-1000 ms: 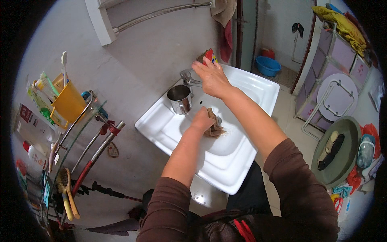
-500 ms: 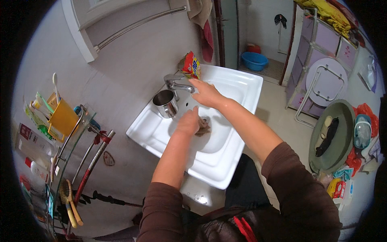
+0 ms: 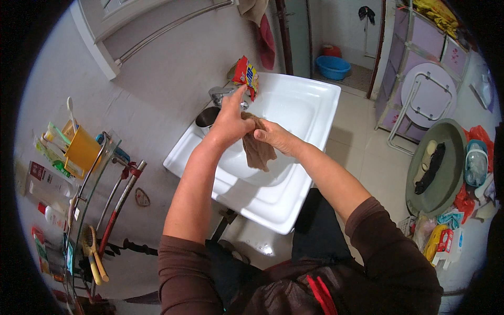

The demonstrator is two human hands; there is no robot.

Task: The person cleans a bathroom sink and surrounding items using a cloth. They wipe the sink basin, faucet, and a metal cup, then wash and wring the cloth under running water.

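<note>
A limp, wet-looking brown cloth [image 3: 258, 152] hangs over the bowl of a white sink [image 3: 252, 207], raised off its bottom. My right hand [image 3: 277, 137] grips it from the right, thumb on top. From the left, my left hand [image 3: 230, 123] closes on its upper part, one finger stretched up in front of the chrome faucet [image 3: 218, 94]. That hand partly hides the faucet, and whether the finger touches it is unclear. Beside my left wrist, a metal mug [image 3: 206, 117] stands on the sink's rim.
A red and yellow packet [image 3: 247, 76] sits behind the faucet. At left, a glass shelf bears a yellow cup [image 3: 82, 153] with toothbrushes; hairbrushes [image 3: 93, 254] hang below. To the right are a folded round table [image 3: 428, 92] and a grey-green basin [image 3: 446, 139]. A blue basin [image 3: 333, 68] lies beyond the doorway.
The brown cloth has come up from the sink bottom and now hangs between both hands. My right hand has left the faucet and moved down to the cloth; my left hand has risen.
</note>
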